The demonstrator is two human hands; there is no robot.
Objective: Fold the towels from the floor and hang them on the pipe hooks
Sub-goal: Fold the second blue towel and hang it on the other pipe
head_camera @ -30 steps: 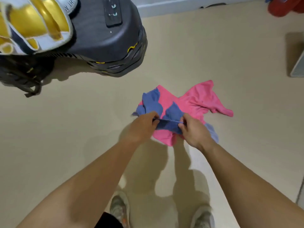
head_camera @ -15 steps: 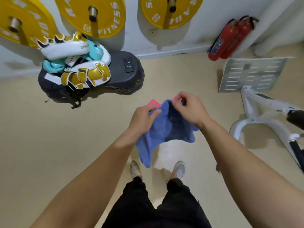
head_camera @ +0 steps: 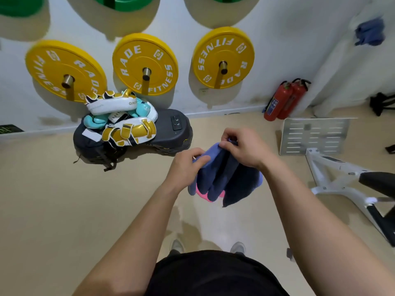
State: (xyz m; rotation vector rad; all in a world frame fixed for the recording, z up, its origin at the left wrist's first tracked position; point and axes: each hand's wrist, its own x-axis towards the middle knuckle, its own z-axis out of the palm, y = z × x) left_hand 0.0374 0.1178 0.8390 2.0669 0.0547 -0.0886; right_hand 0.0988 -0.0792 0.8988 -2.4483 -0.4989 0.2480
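A blue towel (head_camera: 222, 176) hangs bunched in folds in front of me, held up at its top edge by both hands. My left hand (head_camera: 183, 165) pinches the left part of that edge. My right hand (head_camera: 245, 147) grips the right part, slightly higher. Below the towel a patch of the pink towel (head_camera: 204, 195) shows on the floor, mostly hidden. Another blue towel (head_camera: 369, 33) hangs high up on a white pipe (head_camera: 342, 65) at the far right.
Yellow weight plates (head_camera: 145, 65) hang on wall pegs ahead. A dark pad with boxing mitts (head_camera: 128, 129) lies on the floor to the left. Two red fire extinguishers (head_camera: 282, 101) stand by the wall. A white machine frame (head_camera: 333, 165) sits at the right.
I have stood up, lifting the blue towel off the pink one on the floor. My hands have come closer together at the towel's top edge, and the view has tilted up the wall.
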